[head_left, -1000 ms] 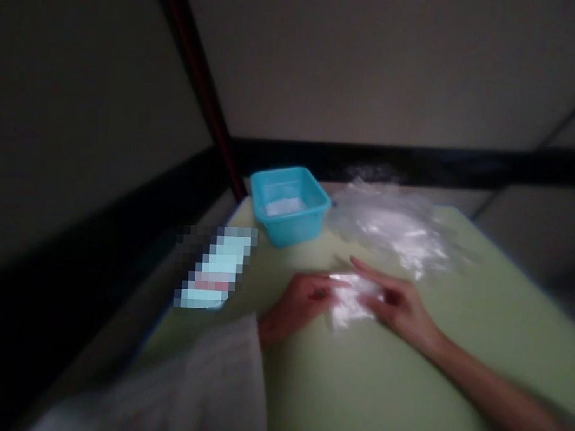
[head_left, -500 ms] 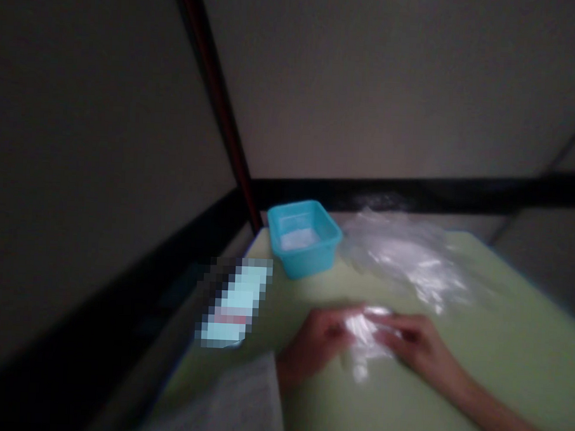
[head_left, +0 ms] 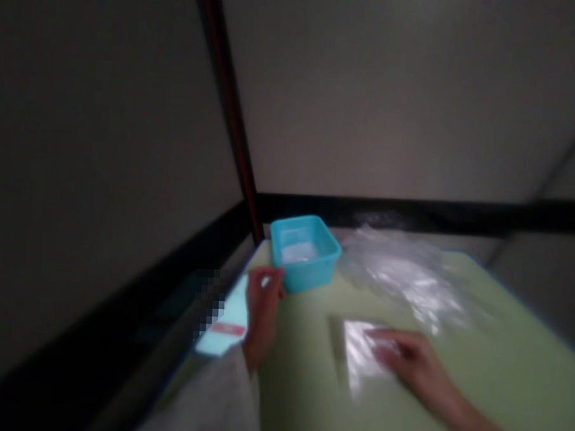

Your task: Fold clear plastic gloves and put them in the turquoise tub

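My right hand [head_left: 408, 357] pinches the right side of a small clear plastic bag [head_left: 357, 355] over the green table. My left hand [head_left: 263, 303] is beside the near left corner of a turquoise basket [head_left: 308, 277], its fingers curled together; whether something small is between them is too blurred to tell. White material [head_left: 299, 251] lies inside the basket. Just left of my left hand is a lit phone-like screen [head_left: 226, 321] with a red bar.
A heap of clear plastic bags [head_left: 404, 271] lies at the back right of the green table [head_left: 500, 371]. Walls with dark trim stand behind and to the left.
My left hand has let go of the small bag and moved left and forward to the basket's near left corner. The bag stays in my right hand and looks flatter.
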Action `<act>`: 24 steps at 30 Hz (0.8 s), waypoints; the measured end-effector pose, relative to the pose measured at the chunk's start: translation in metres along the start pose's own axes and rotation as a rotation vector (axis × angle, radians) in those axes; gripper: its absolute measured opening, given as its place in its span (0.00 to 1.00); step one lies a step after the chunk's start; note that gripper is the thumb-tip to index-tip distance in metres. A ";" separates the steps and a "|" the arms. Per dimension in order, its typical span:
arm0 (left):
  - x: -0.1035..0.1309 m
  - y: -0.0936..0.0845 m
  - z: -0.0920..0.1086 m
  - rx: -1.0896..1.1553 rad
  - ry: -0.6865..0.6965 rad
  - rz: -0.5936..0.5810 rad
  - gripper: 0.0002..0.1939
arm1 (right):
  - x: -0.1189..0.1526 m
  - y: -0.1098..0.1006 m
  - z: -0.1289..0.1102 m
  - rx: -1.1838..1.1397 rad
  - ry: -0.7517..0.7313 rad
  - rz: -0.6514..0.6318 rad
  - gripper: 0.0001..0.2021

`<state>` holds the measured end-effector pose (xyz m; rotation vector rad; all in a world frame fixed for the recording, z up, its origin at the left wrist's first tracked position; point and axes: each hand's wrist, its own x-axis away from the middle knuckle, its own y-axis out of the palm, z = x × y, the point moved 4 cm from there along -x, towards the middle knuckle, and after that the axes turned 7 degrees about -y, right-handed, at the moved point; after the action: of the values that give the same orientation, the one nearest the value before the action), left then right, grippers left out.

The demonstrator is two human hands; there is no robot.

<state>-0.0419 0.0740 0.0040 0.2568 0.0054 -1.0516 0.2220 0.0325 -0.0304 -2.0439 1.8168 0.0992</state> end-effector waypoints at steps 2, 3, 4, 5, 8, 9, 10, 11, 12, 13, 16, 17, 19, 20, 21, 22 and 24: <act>-0.014 -0.005 0.003 0.056 -0.051 -0.018 0.13 | 0.000 -0.001 0.001 -0.005 0.023 0.001 0.12; -0.020 -0.006 0.003 0.099 -0.092 -0.049 0.13 | 0.000 -0.001 0.000 -0.007 0.038 -0.004 0.12; -0.024 -0.006 0.003 0.149 -0.145 -0.095 0.13 | 0.000 -0.001 0.000 -0.008 0.049 -0.012 0.12; -0.029 -0.005 0.002 0.161 -0.185 -0.124 0.13 | 0.000 -0.002 -0.001 -0.011 0.058 -0.018 0.12; -0.039 -0.001 -0.002 0.182 -0.285 -0.186 0.13 | 0.000 -0.003 -0.005 -0.005 0.065 -0.035 0.13; -0.042 0.001 -0.004 0.190 -0.319 -0.206 0.12 | 0.000 -0.003 -0.006 0.000 0.064 -0.042 0.13; -0.045 0.003 -0.006 0.198 -0.350 -0.226 0.12 | 0.000 -0.003 -0.007 0.004 0.062 -0.049 0.13; -0.047 0.005 -0.007 0.205 -0.376 -0.245 0.12 | -0.001 -0.003 -0.008 0.007 0.062 -0.057 0.14; -0.049 0.007 -0.009 0.213 -0.395 -0.261 0.11 | -0.001 -0.003 -0.008 0.007 0.062 -0.063 0.14; -0.051 0.008 -0.009 0.222 -0.408 -0.275 0.11 | -0.001 -0.002 -0.009 0.007 0.063 -0.070 0.13; -0.052 0.012 -0.010 0.250 -0.417 -0.304 0.08 | -0.001 -0.003 -0.009 0.007 0.056 -0.086 0.11; -0.051 0.013 -0.010 0.257 -0.414 -0.310 0.07 | -0.001 -0.004 -0.009 0.013 0.049 -0.089 0.11; -0.044 0.015 -0.008 0.268 -0.401 -0.320 0.07 | -0.002 -0.008 -0.011 0.025 0.032 -0.090 0.11; -0.039 0.016 -0.007 0.270 -0.393 -0.325 0.07 | -0.002 -0.011 -0.013 0.028 0.024 -0.086 0.11; -0.033 0.018 -0.005 0.271 -0.388 -0.334 0.07 | -0.002 -0.014 -0.015 0.030 0.019 -0.077 0.12; -0.025 0.019 -0.002 0.271 -0.383 -0.344 0.07 | -0.002 -0.019 -0.017 0.030 0.019 -0.064 0.12; -0.006 0.023 0.002 0.268 -0.386 -0.373 0.09 | -0.001 -0.029 -0.024 0.036 0.028 -0.016 0.12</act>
<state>-0.0254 0.0900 0.0112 0.2979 -0.4524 -1.4618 0.2443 0.0276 -0.0011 -2.0441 1.8055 0.0336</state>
